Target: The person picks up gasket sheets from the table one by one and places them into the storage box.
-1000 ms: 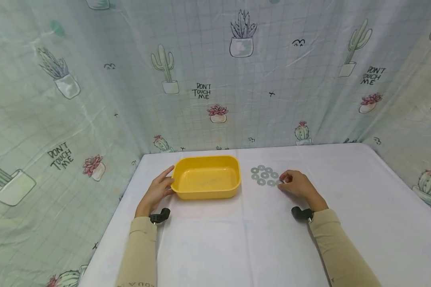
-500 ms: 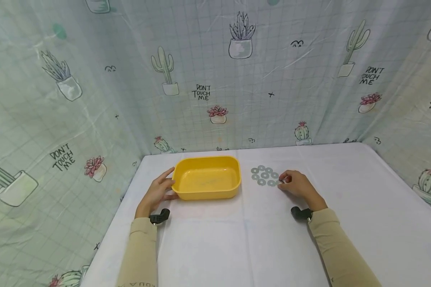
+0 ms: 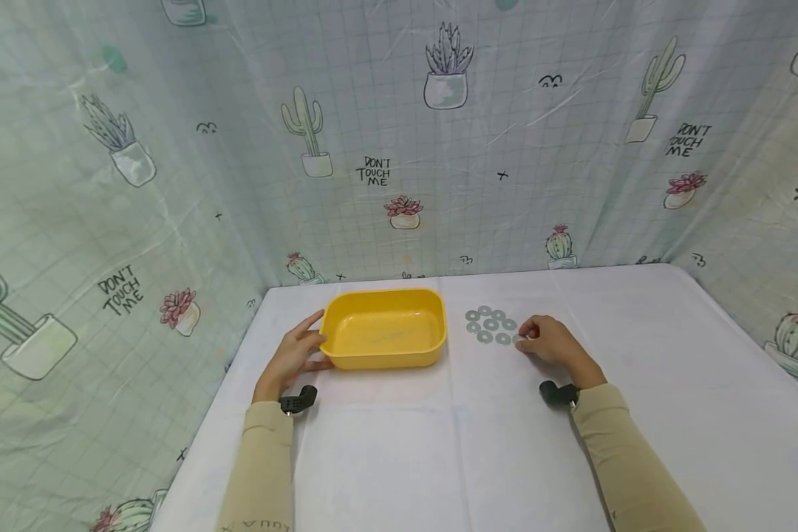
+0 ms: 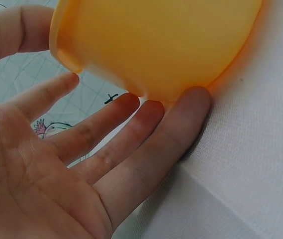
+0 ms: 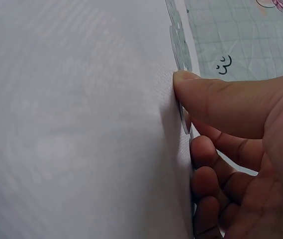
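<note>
A yellow plastic tray (image 3: 386, 361) stands on the white table. My left hand (image 3: 291, 355) lies against its left end. In the left wrist view its straight fingers (image 4: 131, 144) touch the tray's wall (image 4: 156, 40), with the thumb up beside the rim. Several flat metal washers (image 3: 490, 324) lie in a cluster to the right of the tray. My right hand (image 3: 547, 340) sits at the cluster's right edge with its fingers curled. In the right wrist view the thumb and fingers (image 5: 221, 99) pinch the edge of one washer (image 5: 185, 121) on the cloth.
The white tablecloth (image 3: 479, 443) covers the whole table. A cactus-print curtain (image 3: 399, 148) hangs close behind and on both sides. Black wrist camera mounts (image 3: 558, 393) sit on both sleeves. The tray holds nothing.
</note>
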Tool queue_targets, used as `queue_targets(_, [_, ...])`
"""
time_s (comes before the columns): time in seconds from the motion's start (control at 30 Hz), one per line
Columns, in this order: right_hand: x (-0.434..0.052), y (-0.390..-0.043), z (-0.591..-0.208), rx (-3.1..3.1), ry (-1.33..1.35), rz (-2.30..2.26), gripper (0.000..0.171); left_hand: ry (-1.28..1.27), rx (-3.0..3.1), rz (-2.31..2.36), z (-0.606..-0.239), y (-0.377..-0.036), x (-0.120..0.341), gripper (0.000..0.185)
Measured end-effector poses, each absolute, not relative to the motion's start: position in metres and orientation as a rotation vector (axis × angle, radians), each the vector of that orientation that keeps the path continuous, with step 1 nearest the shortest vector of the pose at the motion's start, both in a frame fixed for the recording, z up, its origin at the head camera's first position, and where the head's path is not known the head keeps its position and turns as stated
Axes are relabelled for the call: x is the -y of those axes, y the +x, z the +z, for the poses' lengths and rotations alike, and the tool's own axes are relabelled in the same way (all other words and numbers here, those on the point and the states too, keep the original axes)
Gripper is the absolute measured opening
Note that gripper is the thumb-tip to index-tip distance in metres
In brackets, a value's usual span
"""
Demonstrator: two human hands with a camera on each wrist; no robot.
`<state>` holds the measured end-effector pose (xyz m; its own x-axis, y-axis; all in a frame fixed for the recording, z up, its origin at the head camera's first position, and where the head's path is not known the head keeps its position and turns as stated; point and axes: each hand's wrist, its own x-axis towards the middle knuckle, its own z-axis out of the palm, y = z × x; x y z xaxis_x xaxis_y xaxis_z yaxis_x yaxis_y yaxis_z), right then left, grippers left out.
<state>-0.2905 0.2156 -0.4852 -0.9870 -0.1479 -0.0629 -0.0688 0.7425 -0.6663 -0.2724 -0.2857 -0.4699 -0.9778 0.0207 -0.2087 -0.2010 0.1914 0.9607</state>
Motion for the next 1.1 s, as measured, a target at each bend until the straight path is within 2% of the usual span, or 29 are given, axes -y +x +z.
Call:
queue_targets(0.77, [-0.2146,-0.2939,-0.4823,-2.849,-0.251,-0.992,0.020,-0.174,-2.278,1.887,-0.4725,-0.2728,0.2860,0.061])
queue_targets(1.1, [-0.2132,-0.2952,-0.4846,-2.839,-0.243,-0.988,0.024,-0.193,-2.287,1.872,-0.4734,-0.2747,0.2853,0.061])
